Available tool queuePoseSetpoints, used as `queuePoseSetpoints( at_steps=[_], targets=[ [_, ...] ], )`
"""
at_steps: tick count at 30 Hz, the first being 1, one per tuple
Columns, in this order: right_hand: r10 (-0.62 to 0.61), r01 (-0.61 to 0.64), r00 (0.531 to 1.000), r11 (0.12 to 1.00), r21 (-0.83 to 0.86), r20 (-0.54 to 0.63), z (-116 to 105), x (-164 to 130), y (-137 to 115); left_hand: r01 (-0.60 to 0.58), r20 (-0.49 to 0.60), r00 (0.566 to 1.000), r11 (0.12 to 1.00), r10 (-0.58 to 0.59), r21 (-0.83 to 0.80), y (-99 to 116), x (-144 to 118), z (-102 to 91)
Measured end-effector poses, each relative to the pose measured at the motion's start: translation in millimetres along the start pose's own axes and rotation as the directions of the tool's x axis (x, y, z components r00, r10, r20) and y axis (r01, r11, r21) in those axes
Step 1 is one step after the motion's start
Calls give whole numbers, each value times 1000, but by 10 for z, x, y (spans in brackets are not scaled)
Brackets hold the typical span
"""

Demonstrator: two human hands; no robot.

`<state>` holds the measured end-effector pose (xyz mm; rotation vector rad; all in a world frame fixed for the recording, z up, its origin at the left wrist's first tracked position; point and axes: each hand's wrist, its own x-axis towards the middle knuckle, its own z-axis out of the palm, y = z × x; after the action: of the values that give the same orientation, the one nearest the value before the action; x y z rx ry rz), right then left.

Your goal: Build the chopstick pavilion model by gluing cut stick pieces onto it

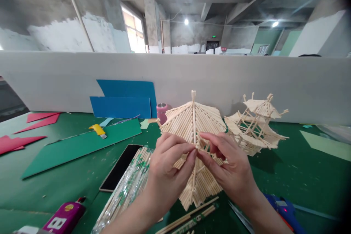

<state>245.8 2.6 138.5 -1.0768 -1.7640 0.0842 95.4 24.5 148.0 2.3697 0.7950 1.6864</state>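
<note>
A pagoda model (192,119) built of pale wooden chopsticks stands upright on the table in front of me, with sloping stick roofs. My left hand (171,166) is closed, its thumb and index finger pinching a small piece at the front ridge of the upper roof. From the other side my right hand (231,161) grips the same spot, thumb below and index finger above, with the other fingers curled. The fingertips of both hands nearly meet there and hide the exact piece. Part of the lower roof (201,182) shows beneath my hands.
Wrapped chopsticks (128,186) and a phone (120,168) lie left; loose chopsticks (189,219) are in front. A blue glue gun (282,206) sits right, near a second stick model (255,128). A yellow cutter (98,130) rests on green board (82,150). A pink flask (162,112) stands behind.
</note>
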Motion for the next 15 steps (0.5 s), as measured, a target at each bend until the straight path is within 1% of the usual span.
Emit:
queuePoseSetpoints(
  at_steps=[15],
  targets=[
    [11, -11, 1000, 1000, 13, 4, -8, 1, 2, -12, 0, 1000, 1000, 12, -10, 5, 13, 5]
  ],
)
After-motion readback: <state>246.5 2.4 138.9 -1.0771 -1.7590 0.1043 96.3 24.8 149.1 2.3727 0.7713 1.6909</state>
